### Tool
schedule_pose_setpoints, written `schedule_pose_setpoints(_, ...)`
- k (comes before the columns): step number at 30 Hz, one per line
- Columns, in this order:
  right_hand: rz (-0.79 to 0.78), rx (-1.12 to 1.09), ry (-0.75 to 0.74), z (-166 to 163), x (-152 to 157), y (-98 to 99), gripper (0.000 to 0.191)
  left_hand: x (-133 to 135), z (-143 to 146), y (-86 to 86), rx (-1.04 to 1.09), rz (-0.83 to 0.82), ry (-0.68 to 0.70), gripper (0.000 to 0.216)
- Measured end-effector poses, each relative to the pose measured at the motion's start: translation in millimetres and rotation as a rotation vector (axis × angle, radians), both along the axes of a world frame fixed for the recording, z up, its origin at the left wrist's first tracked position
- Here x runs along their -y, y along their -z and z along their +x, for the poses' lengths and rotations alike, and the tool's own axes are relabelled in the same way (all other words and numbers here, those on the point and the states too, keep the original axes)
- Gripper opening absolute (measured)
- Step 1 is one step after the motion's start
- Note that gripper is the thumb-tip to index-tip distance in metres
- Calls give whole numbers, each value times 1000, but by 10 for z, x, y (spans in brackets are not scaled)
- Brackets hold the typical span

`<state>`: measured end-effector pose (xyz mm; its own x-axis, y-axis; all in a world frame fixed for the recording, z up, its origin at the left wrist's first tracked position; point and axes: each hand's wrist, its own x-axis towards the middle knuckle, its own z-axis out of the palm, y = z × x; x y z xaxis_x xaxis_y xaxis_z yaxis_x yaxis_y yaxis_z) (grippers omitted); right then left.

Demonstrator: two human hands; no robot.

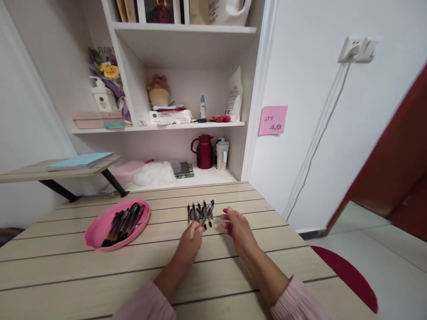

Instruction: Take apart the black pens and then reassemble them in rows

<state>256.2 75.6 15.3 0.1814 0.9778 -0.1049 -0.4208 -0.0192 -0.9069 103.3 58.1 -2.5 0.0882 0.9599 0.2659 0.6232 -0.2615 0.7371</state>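
Note:
My left hand (191, 243) is closed round the lower end of a clear-barrelled pen (207, 214) with a black cap, which tilts up to the right. Just right of it, my right hand (236, 226) is raised with its fingers apart and holds nothing I can see. Beyond my left hand, several black pen parts (193, 213), slim refills and caps among them, lie in a rough row on the table; the held pen hides some of them. To the left, a pink scalloped tray (91, 234) holds a pile of black pens (124, 224).
The striped wooden table (100, 278) meets a white shelf unit (187, 29) at the back. A red jug (204, 152) and a pale cup (222, 153) stand on its lowest shelf. A small raised stand (33, 171) with blue paper (82, 160) is at left.

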Motion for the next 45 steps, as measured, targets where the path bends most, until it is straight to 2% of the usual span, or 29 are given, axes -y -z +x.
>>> schedule_pose_setpoints(3, -31, 26, -23, 16, 74, 34, 40, -2, -63, -73, -20, 51, -91, 32)
schedule_pose_setpoints(5, -33, 100, -33, 16, 78, 72, 42, -17, -187, -193, -65, 112, -194, 30)
schedule_pose_setpoints(9, 19, 270, -18, -8, -1, 188, 43, -29, -729, -523, -212, 163, -498, 30)
schedule_pose_setpoints(13, 71, 389, -23, -39, -101, 328, 43, 41, -1468, -719, -340, 48, -869, 34)
schedule_pose_setpoints(15, 92, 424, -34, -42, -137, 375, 43, 77, -1752, -719, -382, -54, -976, 29)
schedule_pose_setpoints(17, 98, 436, -33, -36, -162, 397, 43, 97, -1922, -682, -419, -132, -1025, 26)
schedule_pose_setpoints(21, 71, 404, -3, -5, -185, 384, 42, 103, -1986, -613, -489, -187, -1013, 26)
schedule_pose_setpoints(26, 58, 336, 34, 38, -211, 351, 38, 85, -1935, -622, -554, -204, -988, 26)
schedule_pose_setpoints(30, 76, 409, 43, 62, -246, 362, 37, 70, -1913, -635, -583, -202, -978, 27)
schedule_pose_setpoints(33, 98, 501, 35, 67, -268, 380, 35, 79, -1874, -643, -612, -154, -981, 30)
schedule_pose_setpoints(37, 130, 637, 21, 64, -284, 378, 27, 90, -1742, -685, -659, -9, -964, 35)
schedule_pose_setpoints(41, 170, 853, -14, 42, -256, 338, 17, 41, -1443, -690, -692, 151, -830, 40)
schedule_pose_setpoints(45, 179, 1025, -51, -22, -182, 301, 13, -17, -982, -574, -697, 245, -584, 34)
